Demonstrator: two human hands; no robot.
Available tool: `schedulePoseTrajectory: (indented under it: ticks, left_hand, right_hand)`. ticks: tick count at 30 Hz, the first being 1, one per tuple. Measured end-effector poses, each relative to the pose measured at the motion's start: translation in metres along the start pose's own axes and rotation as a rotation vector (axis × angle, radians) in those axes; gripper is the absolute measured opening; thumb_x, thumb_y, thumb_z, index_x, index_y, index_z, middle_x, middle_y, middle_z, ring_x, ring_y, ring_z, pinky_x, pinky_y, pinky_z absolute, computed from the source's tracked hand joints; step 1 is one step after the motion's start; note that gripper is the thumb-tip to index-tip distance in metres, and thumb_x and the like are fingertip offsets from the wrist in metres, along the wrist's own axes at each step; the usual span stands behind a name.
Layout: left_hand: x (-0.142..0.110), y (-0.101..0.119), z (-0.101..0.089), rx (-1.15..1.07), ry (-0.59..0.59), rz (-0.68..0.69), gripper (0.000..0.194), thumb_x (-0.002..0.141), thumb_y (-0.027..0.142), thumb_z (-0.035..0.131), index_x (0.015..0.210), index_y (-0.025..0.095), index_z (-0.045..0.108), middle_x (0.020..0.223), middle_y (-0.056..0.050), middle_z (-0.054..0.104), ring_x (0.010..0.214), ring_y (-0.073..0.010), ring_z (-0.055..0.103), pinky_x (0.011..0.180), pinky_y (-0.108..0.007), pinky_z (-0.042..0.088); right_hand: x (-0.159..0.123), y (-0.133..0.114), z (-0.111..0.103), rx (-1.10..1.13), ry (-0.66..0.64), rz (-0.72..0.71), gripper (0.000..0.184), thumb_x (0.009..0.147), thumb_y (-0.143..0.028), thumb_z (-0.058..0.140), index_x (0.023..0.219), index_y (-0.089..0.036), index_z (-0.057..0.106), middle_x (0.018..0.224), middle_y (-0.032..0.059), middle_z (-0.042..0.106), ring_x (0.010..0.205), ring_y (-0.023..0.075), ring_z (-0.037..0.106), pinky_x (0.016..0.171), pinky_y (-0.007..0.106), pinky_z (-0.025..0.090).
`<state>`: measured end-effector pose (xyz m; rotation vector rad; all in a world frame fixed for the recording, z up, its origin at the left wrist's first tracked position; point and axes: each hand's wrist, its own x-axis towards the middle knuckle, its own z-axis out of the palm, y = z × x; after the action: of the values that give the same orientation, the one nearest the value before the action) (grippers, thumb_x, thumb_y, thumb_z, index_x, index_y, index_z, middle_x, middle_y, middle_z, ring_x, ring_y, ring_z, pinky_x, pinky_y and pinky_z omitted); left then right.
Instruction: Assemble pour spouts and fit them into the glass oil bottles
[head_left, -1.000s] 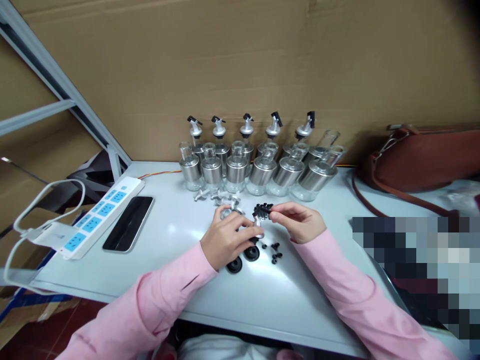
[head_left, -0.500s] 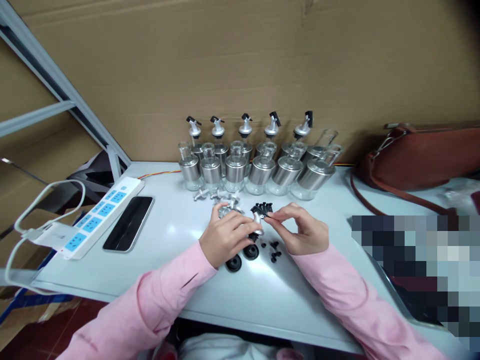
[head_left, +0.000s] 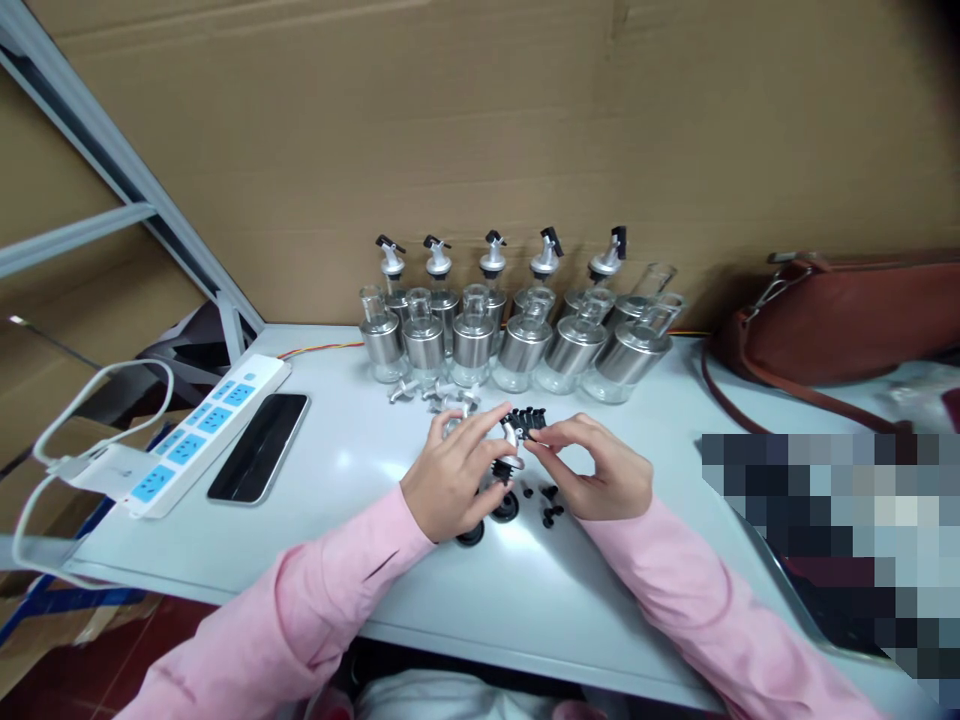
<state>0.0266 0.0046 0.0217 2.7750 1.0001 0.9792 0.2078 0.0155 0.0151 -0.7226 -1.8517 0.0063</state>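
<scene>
My left hand [head_left: 454,478] is closed round a silver pourer spout [head_left: 511,432] with a ribbed black stopper at its lower end. Thumb and fingers of my right hand [head_left: 606,468] are pinched together at the spout's side. Whatever sits in that pinch is too small to make out. Just behind the fingertips lies a row of black levers [head_left: 534,415]. Beneath my left hand are black round caps [head_left: 505,506], partly covered. Small black plugs [head_left: 551,507] are scattered between the hands. More silver spouts [head_left: 450,396] lie behind my left hand.
Glass bottles with steel bands [head_left: 474,345] stand in two rows at the back; several rear ones carry pourers [head_left: 492,255]. At left are a power strip [head_left: 199,440] and a phone [head_left: 259,447]. A brown bag [head_left: 840,315] rests at right, near a blurred-out area.
The spout in my left hand has turned slightly, and the left fingers have shifted upward along it. My right hand has moved slightly left and down, still pinched beside the spout.
</scene>
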Motion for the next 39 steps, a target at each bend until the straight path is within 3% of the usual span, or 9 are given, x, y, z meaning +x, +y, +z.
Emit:
schedulePoseTrajectory:
  ticks: [10,15,20,28,39]
  left_hand:
    - [-0.002,-0.003,0.006,-0.034,0.089,-0.024,0.021,0.072,0.017,0.05,0.093,0.018,0.049,0.121,-0.016,0.053,0.108,-0.0227,0.053,0.092,-0.041,0.033]
    - [-0.002,-0.004,0.007,-0.059,0.13,-0.021,0.017,0.073,0.016,0.052,0.089,0.017,0.049,0.117,-0.014,0.054,0.093,-0.0204,0.058,0.088,-0.043,0.037]
    - [-0.004,-0.004,0.009,-0.187,0.187,-0.013,0.012,0.074,0.014,0.053,0.086,0.016,0.049,0.112,-0.015,0.053,0.08,-0.0157,0.057,0.078,-0.035,0.048]
    - [-0.005,-0.006,0.011,-0.298,0.239,0.016,0.014,0.074,0.012,0.054,0.086,0.015,0.048,0.109,-0.016,0.05,0.068,-0.0107,0.056,0.067,-0.028,0.053]
    - [-0.008,-0.006,0.015,-0.288,0.239,0.011,0.008,0.072,0.012,0.053,0.078,0.014,0.049,0.104,-0.014,0.048,0.067,-0.0112,0.056,0.065,-0.029,0.053]
  right_hand:
    - [0.001,-0.003,0.0,0.049,-0.003,-0.024,0.027,0.071,-0.002,0.062,0.092,-0.018,0.056,0.067,0.0034,0.063,0.053,0.0119,0.053,0.047,0.025,0.047]
    - [0.001,-0.005,0.002,0.081,-0.016,-0.017,0.029,0.071,-0.002,0.062,0.094,-0.019,0.055,0.067,0.0036,0.064,0.052,0.0128,0.054,0.046,0.027,0.046]
    - [0.002,-0.006,0.001,0.091,-0.033,-0.02,0.028,0.072,-0.004,0.062,0.094,-0.019,0.056,0.067,0.004,0.064,0.053,0.0134,0.054,0.046,0.028,0.047]
    - [-0.008,-0.01,0.003,0.122,0.04,0.154,0.03,0.07,-0.008,0.066,0.095,-0.02,0.055,0.072,0.0017,0.066,0.06,0.0146,0.064,0.053,0.026,0.053]
    - [0.006,-0.017,0.004,0.105,-0.017,-0.044,0.025,0.072,0.0,0.057,0.078,-0.021,0.047,0.058,-0.0012,0.055,0.053,0.013,0.055,0.047,0.026,0.046]
